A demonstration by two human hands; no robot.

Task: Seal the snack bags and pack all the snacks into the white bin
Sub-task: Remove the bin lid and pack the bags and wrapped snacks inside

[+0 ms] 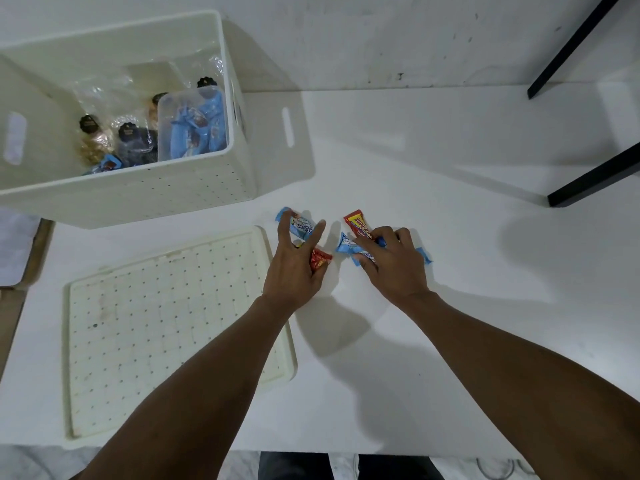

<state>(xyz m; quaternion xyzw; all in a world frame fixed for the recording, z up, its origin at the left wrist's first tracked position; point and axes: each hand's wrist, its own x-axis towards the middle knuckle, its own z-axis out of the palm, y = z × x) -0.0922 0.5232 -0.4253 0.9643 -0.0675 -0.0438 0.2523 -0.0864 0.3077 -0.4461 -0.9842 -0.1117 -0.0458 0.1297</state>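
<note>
Gathering the last loose snacks: the left hand [294, 265] grasps a red candy packet [320, 259], and the right hand [389, 261] clutches blue wrapped snacks [348, 245]. Next, probably scoop the remainder and carry everything to the white bin [138, 199].

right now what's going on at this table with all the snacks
A person is gathering loose snack packets off the white table. The left hand covers a red packet beside a blue packet; the right hand presses on more blue and red ones. The white bin already holds bagged snacks.
</note>
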